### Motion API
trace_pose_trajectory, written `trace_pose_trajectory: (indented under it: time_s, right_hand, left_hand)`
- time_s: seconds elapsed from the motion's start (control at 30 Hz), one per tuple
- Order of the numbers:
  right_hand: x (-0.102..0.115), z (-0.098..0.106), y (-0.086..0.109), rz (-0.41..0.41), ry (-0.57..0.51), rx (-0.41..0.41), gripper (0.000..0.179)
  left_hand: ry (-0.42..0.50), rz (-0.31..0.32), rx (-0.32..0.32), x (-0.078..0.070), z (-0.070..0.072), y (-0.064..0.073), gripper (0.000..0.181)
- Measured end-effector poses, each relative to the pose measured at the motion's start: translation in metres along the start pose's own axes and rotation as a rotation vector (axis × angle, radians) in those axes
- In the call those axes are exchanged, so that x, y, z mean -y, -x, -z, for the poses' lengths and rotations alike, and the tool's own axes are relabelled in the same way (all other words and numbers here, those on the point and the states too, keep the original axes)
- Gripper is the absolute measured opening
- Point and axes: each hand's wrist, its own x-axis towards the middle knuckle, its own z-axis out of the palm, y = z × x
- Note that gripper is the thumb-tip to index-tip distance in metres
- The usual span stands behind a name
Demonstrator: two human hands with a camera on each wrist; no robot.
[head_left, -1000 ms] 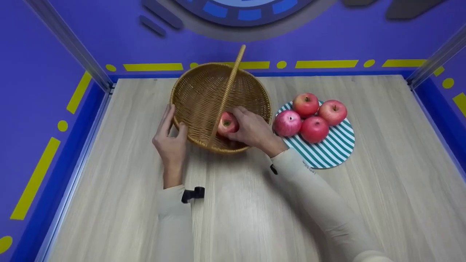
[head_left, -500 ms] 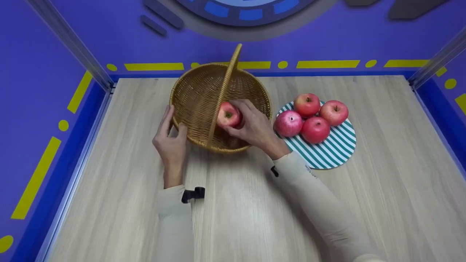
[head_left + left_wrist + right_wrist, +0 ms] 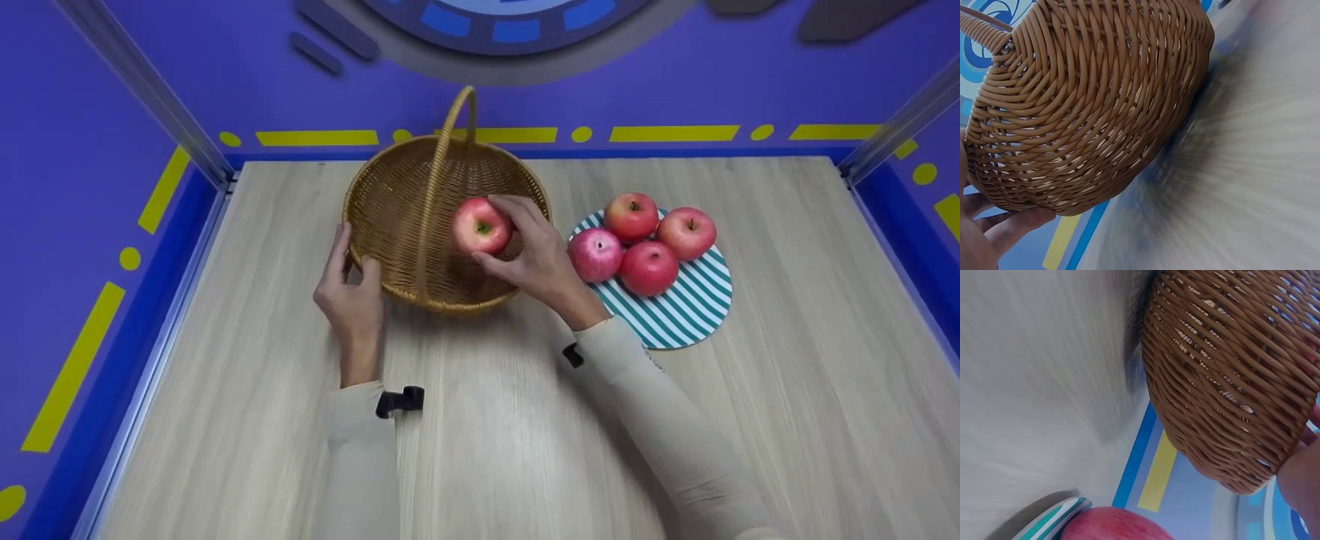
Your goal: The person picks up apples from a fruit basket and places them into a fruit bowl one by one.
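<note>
In the head view, my right hand [image 3: 540, 259] holds a red apple [image 3: 481, 227] between thumb and fingers, stem end up, over the right half of the wicker basket [image 3: 386, 217]. My left hand [image 3: 351, 296] grips the basket's left side, thumb near the rim and fingers along the outer wall. The left wrist view shows those fingers [image 3: 1022, 222] against the basket's weave [image 3: 1095, 107]. In the right wrist view the basket wall [image 3: 1230, 382] hides most of the held apple; part of my right hand [image 3: 1300, 484] shows at the edge.
Several apples [image 3: 649, 268] sit grouped on a round green-and-white striped mat [image 3: 675, 322] right of the basket. The basket's arched handle [image 3: 433, 180] rises across its middle. Blue panels [image 3: 600, 90] border the wooden tabletop [image 3: 480, 450] at the back and sides.
The right hand has raised the apple from low in the basket, slightly up and right. The basket has shifted a little left and its handle has swung from leaning right to more upright.
</note>
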Motion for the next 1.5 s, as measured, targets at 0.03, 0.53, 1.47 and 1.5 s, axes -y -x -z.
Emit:
trace_pose_trajectory:
  time_s: [0.03,0.53,1.47,1.5]
  right_hand:
    - [0.000,0.002,0.000,-0.007,-0.008,-0.001,0.074]
    - [0.011,0.046,0.011,0.029,0.032,-0.063,0.075]
    - [0.000,0.122,0.055,-0.075,0.057,-0.123,0.076]
    - [-0.001,0.124,0.057,-0.077,0.064,-0.125,0.076]
  left_hand:
    - [0.001,0.002,0.000,0.000,0.000,0.000,0.050]
    - [-0.040,-0.010,-0.003,0.028,-0.003,-0.005,0.052]
    - [-0.017,0.162,-0.024,0.000,0.003,-0.003,0.050]
    - [-0.019,0.165,-0.024,0.002,0.003,-0.003,0.050]
